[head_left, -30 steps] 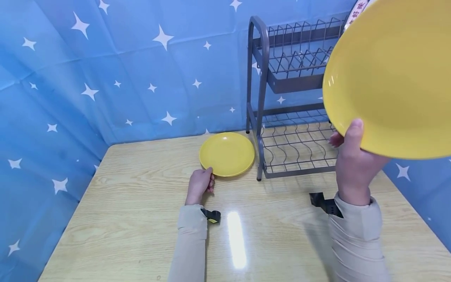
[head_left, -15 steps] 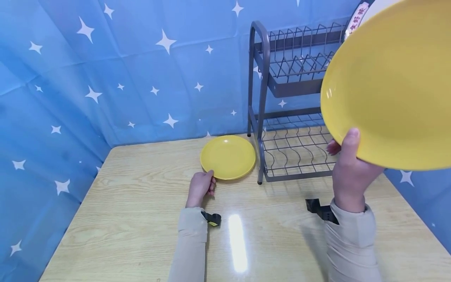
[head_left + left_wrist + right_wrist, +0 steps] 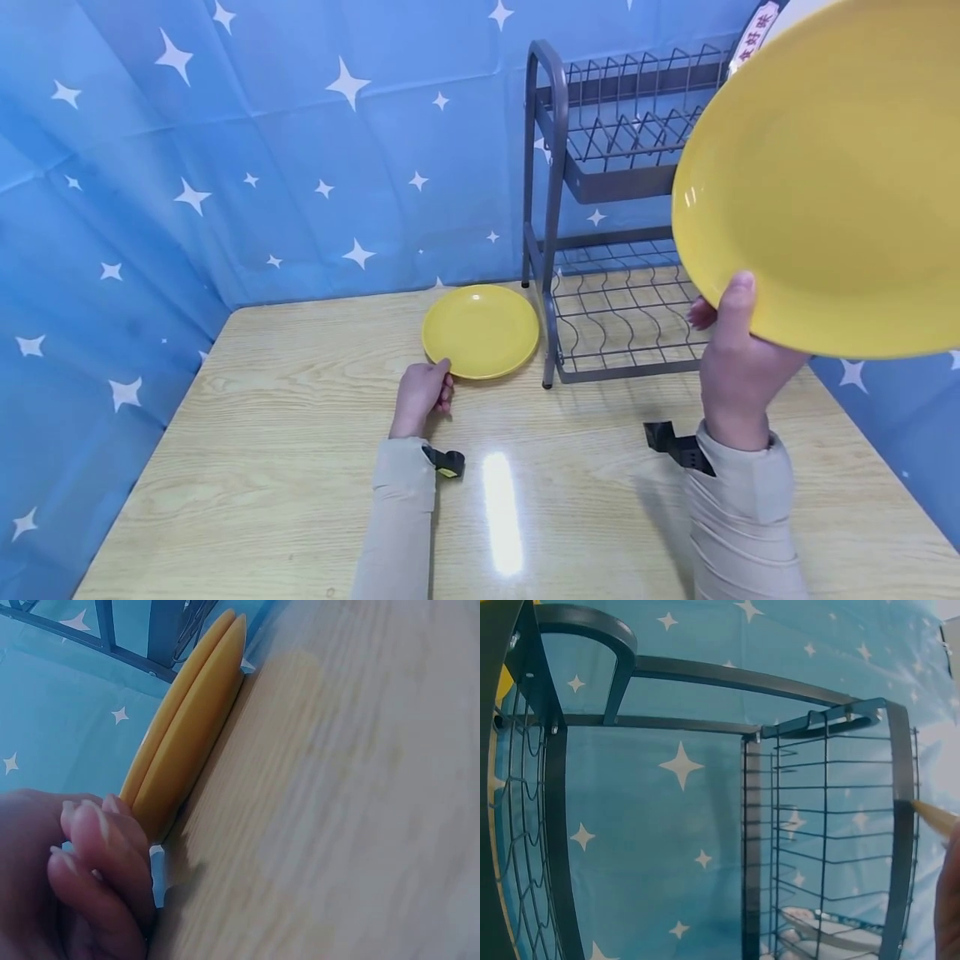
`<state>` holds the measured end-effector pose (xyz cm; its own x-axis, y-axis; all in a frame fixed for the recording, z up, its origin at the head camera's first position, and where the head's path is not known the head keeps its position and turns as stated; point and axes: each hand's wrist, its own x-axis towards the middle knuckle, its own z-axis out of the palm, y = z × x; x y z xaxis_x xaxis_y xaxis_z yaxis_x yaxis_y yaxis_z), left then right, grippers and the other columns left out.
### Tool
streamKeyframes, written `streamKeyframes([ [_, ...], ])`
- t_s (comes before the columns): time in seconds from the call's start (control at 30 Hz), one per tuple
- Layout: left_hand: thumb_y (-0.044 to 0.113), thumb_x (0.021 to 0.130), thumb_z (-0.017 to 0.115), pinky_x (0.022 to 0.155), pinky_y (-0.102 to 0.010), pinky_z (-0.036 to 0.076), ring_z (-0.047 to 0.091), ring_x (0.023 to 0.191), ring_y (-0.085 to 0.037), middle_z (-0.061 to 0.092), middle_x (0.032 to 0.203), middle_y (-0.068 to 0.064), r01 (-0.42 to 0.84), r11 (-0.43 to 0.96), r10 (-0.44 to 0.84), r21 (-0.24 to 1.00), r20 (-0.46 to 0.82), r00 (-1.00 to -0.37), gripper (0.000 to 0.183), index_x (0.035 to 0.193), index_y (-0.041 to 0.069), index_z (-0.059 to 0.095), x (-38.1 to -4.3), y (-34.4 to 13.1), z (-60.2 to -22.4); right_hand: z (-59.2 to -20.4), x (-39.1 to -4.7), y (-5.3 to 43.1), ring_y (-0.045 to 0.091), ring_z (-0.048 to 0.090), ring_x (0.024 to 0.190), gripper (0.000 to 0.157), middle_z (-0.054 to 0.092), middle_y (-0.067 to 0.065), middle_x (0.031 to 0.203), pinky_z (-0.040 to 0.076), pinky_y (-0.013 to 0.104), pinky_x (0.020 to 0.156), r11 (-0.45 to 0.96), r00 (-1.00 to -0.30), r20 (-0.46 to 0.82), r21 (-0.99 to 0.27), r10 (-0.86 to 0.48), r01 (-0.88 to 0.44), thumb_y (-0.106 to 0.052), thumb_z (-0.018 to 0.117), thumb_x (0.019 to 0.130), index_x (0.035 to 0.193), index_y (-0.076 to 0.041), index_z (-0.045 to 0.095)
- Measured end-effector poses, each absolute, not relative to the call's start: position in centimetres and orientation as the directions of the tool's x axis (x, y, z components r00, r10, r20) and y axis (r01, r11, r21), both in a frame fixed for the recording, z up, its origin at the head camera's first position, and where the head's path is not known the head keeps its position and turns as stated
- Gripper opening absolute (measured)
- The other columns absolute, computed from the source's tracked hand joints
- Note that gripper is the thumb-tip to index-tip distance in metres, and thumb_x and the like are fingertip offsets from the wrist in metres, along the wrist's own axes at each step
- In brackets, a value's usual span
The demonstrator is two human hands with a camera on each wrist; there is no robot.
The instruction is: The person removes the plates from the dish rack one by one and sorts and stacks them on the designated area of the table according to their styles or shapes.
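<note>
Near the middle of the table's back edge lie yellow plates (image 3: 483, 329); in the left wrist view two stacked rims (image 3: 187, 727) show. My left hand (image 3: 422, 390) pinches their near-left edge, thumb on top and the other fingers curled below. A larger yellow plate (image 3: 840, 192) is raised at the upper right, its face tilted towards me. My right hand (image 3: 750, 367) grips it by the lower-left rim, thumb on the face and fingers behind. In the right wrist view only a sliver of that plate (image 3: 936, 817) and part of the hand show, beside the rack's upper tier.
A grey two-tier dish rack (image 3: 551, 208) stands at the back right, partly hidden behind the raised plate. Pale plates with patterned rims (image 3: 832, 937) are in its upper tier. A blue star-patterned curtain (image 3: 300, 150) hangs behind the wooden table (image 3: 262, 467).
My right hand and the large plate have shifted slightly left and down in the head view. The left hand keeps its hold on the plates on the table.
</note>
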<state>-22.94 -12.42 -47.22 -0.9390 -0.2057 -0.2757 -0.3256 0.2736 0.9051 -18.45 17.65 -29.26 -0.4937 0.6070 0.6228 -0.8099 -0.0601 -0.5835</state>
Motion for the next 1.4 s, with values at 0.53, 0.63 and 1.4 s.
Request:
streamKeyframes([
  [0.53,0.032,0.090,0.049,0.042,-0.023,0.041,0.051,0.045,-0.014,0.050,0.055,-0.003,-0.329,0.111,-0.076,0.938,-0.322,-0.944,0.036,0.076,0.000,0.056,-23.0,-13.4,-46.8,-29.0,-18.2,18.5,0.021,0.052,0.042,0.032,0.056,0.029,0.083,0.043,0.023,0.041,-0.037,-0.492,0.636,-0.590,0.595,-0.807,0.000,0.055,0.081,0.112,0.004,0.046],
  [0.63,0.035,0.089,0.051,0.043,-0.023,0.042,0.052,0.045,-0.015,0.049,0.056,-0.003,-0.307,0.061,-0.036,0.950,-0.305,-0.952,0.040,0.079,-0.003,0.055,-22.7,-13.6,-46.4,-29.0,-18.1,18.4,0.021,0.051,0.042,0.032,0.056,0.028,0.081,0.043,0.023,0.040,-0.051,-0.497,0.629,-0.589,0.598,-0.806,0.000,0.055,0.080,0.111,0.005,0.047],
  [1.4,0.050,0.084,0.053,0.043,-0.025,0.040,0.053,0.049,-0.021,0.050,0.064,-0.009,0.007,0.083,-0.053,0.997,0.012,-0.999,0.051,0.085,-0.001,0.055,-20.3,-13.5,-38.1,-28.3,-17.1,17.6,0.024,0.045,0.037,0.031,0.050,0.025,0.062,0.039,0.027,0.036,-0.212,-0.529,0.658,-0.502,0.536,-0.839,0.008,0.051,0.075,0.106,0.012,0.044],
])
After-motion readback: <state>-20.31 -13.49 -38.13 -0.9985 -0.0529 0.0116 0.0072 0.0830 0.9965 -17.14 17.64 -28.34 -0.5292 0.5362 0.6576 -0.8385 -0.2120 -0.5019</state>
